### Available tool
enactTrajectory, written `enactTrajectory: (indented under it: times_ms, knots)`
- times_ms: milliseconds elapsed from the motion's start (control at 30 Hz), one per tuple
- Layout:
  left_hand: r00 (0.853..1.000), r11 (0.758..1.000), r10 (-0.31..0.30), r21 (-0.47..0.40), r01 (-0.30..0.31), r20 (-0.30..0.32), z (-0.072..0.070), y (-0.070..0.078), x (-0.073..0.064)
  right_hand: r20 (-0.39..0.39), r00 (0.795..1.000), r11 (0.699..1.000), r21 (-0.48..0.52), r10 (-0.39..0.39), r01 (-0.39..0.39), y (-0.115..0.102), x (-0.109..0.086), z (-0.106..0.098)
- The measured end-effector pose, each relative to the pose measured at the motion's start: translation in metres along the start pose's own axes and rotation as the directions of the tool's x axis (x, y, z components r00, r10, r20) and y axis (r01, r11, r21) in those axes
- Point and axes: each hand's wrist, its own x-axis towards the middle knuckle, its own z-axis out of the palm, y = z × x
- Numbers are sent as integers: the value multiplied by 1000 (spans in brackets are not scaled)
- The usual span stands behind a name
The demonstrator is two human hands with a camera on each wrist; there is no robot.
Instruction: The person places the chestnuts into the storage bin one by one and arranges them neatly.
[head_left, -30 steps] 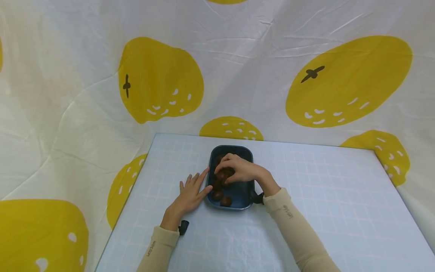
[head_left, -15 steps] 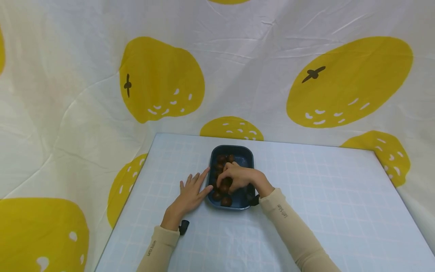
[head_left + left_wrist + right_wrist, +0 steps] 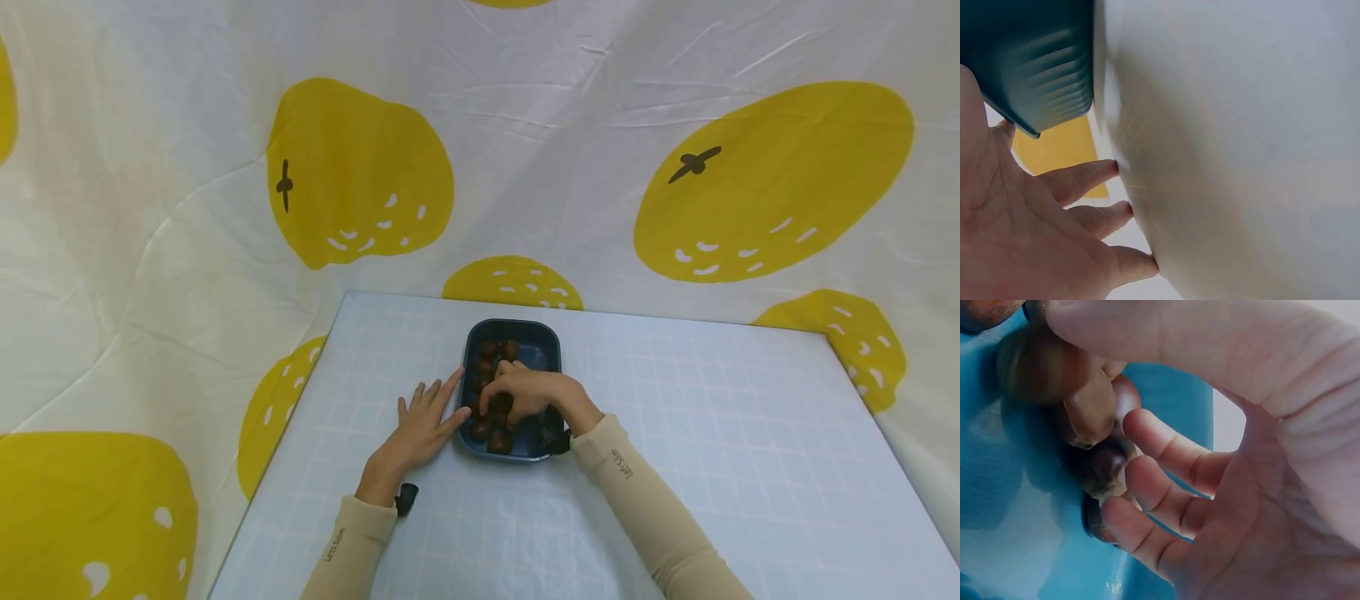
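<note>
A dark blue tray [image 3: 542, 343] holds several brown chestnuts [image 3: 500, 442], mostly along its left side. My right hand [image 3: 528, 390] reaches down into the tray from the right. Its thumb and forefinger pinch a chestnut [image 3: 1041, 365], which is blurred in the right wrist view; its other fingers are half bent beside more chestnuts [image 3: 1107, 465]. My left hand [image 3: 412, 437] lies spread at the tray's left side, thumb and forefinger against the wall. In the left wrist view, other fingertips of that hand [image 3: 1035, 237] rest on the table, below the ribbed tray wall [image 3: 1060, 75].
The tray stands on a pale blue gridded table [image 3: 712, 433], near its back edge. A white cloth [image 3: 540, 167] printed with yellow fruit hangs behind and to the left. Small black wrist cameras [image 3: 406, 500] are worn at both wrists.
My right hand has moved down and slightly towards the tray's near end, taking a chestnut lower among the others. Chestnuts at the far end have come into sight. The left hand stays in place.
</note>
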Motion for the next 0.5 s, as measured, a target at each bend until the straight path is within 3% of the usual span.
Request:
enactTrajectory:
  times_ms: [333,500]
  knots:
    - [1000,1000,-4,-8,4,3,-1,1,1,-36,999,999,44,-8,9,-1,-2,-4]
    - [1000,1000,-1,-5,1,-2,0,1,0,-122,990,996,49,-71,77,-2,-9,-10]
